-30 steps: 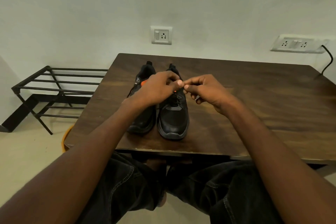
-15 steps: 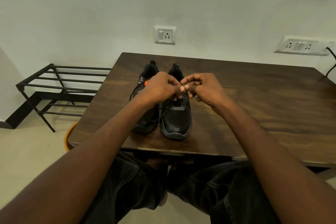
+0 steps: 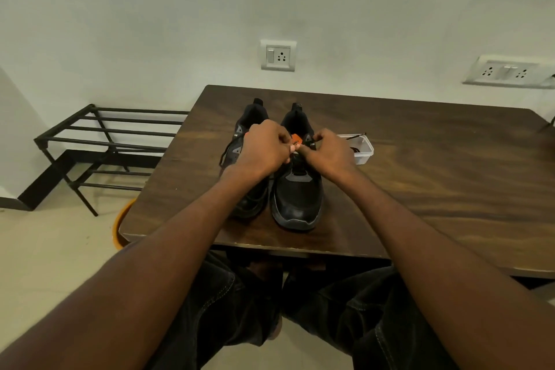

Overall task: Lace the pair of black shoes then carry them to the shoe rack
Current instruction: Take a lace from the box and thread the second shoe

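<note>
Whereas the hands met above the shoe's middle a second ago, the left hand [image 3: 265, 149] and right hand [image 3: 329, 151] now pinch lace ends nearer the tongue of the right shoe [image 3: 298, 189]; lacing continues beside the left shoe [image 3: 247, 159] on the bench [image 3: 420, 165], the shoe rack [image 3: 102, 141] unused, and a small tub [image 3: 362, 147] now shows.

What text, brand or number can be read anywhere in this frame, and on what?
None is readable.
Small white tab on the right shoe, near its orange patch: too small to read.
Similar tab on the left shoe: blurred.
Wall sockets: no print visible.
</note>
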`<state>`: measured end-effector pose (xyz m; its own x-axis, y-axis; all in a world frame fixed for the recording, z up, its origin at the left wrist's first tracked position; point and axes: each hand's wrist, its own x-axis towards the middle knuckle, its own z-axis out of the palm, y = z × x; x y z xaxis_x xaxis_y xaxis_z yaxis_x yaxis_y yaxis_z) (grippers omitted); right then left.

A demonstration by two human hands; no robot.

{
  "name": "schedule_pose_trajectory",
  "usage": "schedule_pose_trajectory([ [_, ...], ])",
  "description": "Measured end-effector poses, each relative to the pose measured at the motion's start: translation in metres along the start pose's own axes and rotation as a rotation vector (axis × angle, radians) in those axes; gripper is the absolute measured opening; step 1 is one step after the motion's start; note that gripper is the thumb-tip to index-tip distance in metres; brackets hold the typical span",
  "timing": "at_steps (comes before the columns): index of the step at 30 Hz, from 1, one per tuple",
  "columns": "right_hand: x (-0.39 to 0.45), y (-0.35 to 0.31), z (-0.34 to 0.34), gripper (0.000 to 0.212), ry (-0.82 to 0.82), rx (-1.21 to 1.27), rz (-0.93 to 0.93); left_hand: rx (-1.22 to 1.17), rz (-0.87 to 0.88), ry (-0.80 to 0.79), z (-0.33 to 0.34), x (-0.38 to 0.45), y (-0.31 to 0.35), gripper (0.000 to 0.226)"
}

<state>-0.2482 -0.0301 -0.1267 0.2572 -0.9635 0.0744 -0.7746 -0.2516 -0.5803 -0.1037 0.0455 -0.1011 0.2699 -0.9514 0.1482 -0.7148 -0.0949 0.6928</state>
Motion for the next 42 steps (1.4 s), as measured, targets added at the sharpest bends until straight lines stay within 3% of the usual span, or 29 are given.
schedule_pose_trajectory([
  [4,0.004,0.000,-0.004,0.039,-0.019,0.111,0.042,0.065,0.059,0.018,0.002,0.001,0.003,0.009],
  [10,-0.001,0.004,-0.008,0.025,-0.084,0.311,0.114,0.226,0.112,-0.077,0.001,-0.004,0.007,0.018],
  [14,-0.003,0.004,-0.011,0.027,-0.096,0.348,0.131,0.391,0.185,-0.085,0.002,-0.006,0.015,0.010],
  [17,-0.003,0.004,-0.011,0.026,-0.112,0.352,0.132,0.440,0.228,-0.082,0.008,-0.006,0.014,0.017],
  [20,-0.003,0.005,-0.011,0.025,-0.109,0.352,0.139,0.356,0.191,-0.129,0.010,0.000,0.007,0.018],
  [29,-0.003,0.008,-0.010,0.030,-0.130,0.394,0.132,0.252,0.079,-0.069,0.014,0.013,-0.007,0.008],
  [36,-0.003,0.008,-0.012,0.033,-0.171,0.387,0.116,0.150,-0.047,-0.160,0.012,0.015,-0.006,0.011],
  [39,-0.004,0.007,-0.013,0.032,-0.195,0.419,0.116,0.130,-0.066,-0.106,0.016,0.008,-0.003,0.008],
  [42,-0.006,0.006,-0.016,0.030,-0.197,0.470,0.136,0.303,-0.026,0.046,0.023,-0.002,0.005,0.006],
])
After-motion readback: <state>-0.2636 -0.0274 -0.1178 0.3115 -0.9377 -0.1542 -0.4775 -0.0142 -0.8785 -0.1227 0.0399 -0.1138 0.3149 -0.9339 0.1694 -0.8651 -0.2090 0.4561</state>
